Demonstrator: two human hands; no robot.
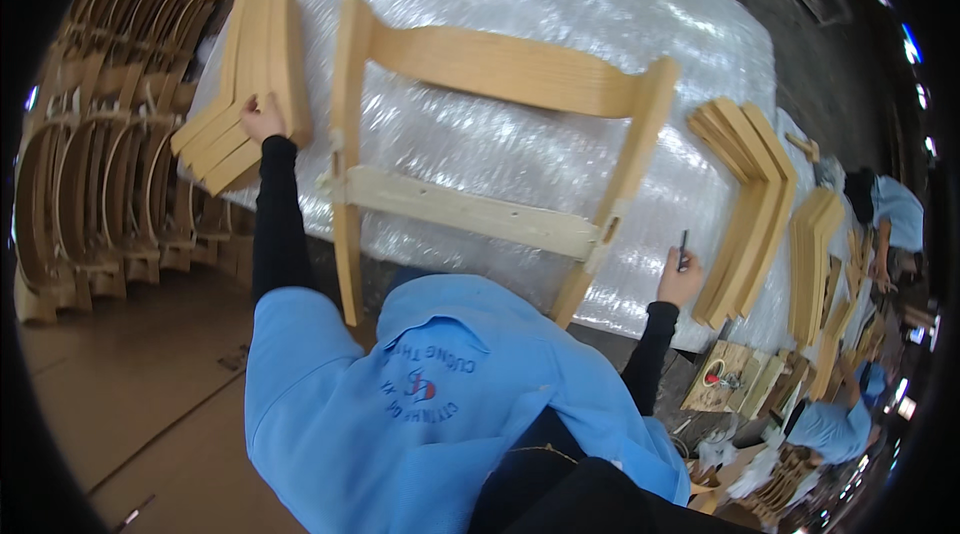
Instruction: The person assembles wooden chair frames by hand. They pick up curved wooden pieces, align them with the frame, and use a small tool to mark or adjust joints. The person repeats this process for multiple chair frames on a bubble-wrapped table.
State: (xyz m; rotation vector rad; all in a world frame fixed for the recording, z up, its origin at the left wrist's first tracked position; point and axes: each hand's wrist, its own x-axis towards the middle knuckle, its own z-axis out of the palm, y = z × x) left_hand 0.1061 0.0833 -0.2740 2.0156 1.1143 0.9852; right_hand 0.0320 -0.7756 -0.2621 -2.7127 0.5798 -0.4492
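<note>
So the desk (560,24) is wrapped in bubble wrap and takes up most of the view, stretching out ahead of both hands. Lying flat on it, right between the hands, is a wooden chair-back frame (490,144): two side posts, a curved top rail and a paler lower rail already fitted in, so that bit looks put together. Off past the right hand sits a fanned stack of angled wooden pieces (750,204), untouched. A similar stack of bent pieces (250,84) sits under the left hand (263,119), which rests on it with fingers curled; can't tell if it's actually gripping one. The right hand (680,279) is just beside the frame's near post, closed around a small dark tool (684,249). Loads of parts left, I'd guess.
</note>
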